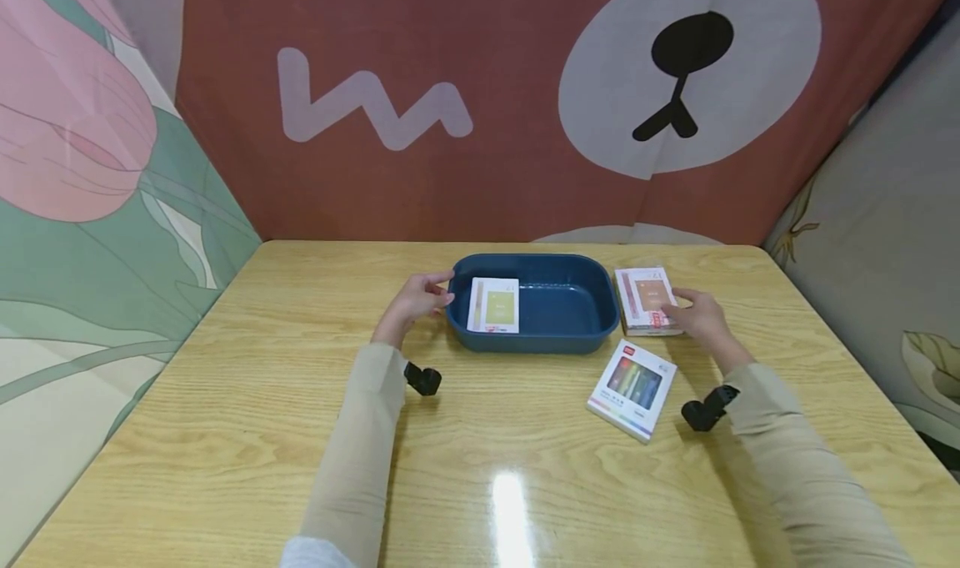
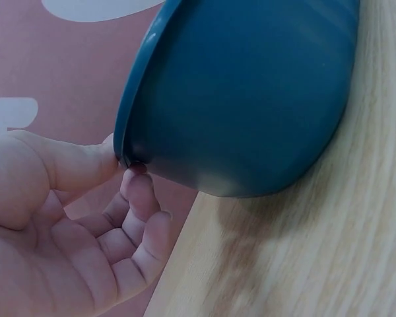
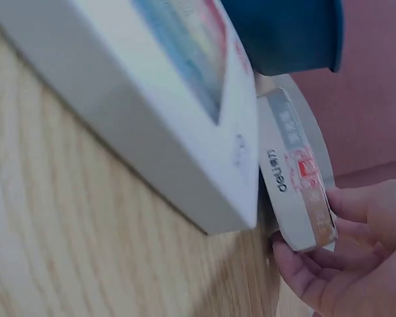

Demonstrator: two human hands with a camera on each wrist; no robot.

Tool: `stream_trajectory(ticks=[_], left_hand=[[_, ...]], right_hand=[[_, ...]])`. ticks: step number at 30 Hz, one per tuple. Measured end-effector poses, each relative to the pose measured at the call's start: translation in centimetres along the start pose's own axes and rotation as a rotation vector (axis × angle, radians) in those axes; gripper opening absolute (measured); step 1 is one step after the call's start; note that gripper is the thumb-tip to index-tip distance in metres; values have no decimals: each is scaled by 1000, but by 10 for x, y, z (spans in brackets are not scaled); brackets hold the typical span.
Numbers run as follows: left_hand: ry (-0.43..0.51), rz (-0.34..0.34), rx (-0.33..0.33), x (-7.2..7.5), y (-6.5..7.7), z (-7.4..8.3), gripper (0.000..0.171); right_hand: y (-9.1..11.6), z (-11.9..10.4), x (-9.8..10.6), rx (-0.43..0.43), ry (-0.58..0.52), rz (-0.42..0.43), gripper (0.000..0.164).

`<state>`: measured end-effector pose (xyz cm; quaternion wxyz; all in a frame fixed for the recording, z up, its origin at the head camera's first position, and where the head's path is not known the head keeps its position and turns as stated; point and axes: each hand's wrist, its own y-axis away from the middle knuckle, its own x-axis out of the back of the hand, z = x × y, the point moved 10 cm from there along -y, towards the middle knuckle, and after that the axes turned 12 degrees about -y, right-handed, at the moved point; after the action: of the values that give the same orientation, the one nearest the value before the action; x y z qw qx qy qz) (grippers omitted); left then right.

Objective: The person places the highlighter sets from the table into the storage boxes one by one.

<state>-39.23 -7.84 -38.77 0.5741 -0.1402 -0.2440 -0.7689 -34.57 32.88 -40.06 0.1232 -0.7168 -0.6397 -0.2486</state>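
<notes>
My left hand (image 1: 414, 301) pinches the left rim of a dark blue plastic basin (image 1: 534, 344) between thumb and finger; the left wrist view shows the grip on the rim (image 2: 123, 125). Inside the basin, at its left end, leans or lies a white pack with a yellow-green square (image 1: 493, 305). Right of the basin sits a white pack with a reddish-brown square (image 1: 647, 297). My right hand (image 1: 701, 319) holds that pack by its right side, and the right wrist view shows thumb and fingers about its printed end (image 3: 297, 172).
A white box with a window showing coloured sticks (image 1: 632, 390) lies angled on the wooden table (image 1: 247, 434), in front of the basin's right end and the held pack. Behind the table's back edge hangs a brown cloth (image 1: 510, 193) with a cartoon face.
</notes>
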Motion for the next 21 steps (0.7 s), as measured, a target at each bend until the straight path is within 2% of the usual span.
stream_trajectory(ticks=[7, 12, 21], left_hand=[[2, 6, -1, 0, 0, -1, 46], [-6, 10, -4, 0, 0, 0, 46], [-22, 12, -2, 0, 0, 0, 46]], right_hand=[[-2, 10, -1, -98, -274, -59, 58], [0, 10, 1, -110, -316, -56, 57], [7, 2, 14, -80, -372, 26, 56]])
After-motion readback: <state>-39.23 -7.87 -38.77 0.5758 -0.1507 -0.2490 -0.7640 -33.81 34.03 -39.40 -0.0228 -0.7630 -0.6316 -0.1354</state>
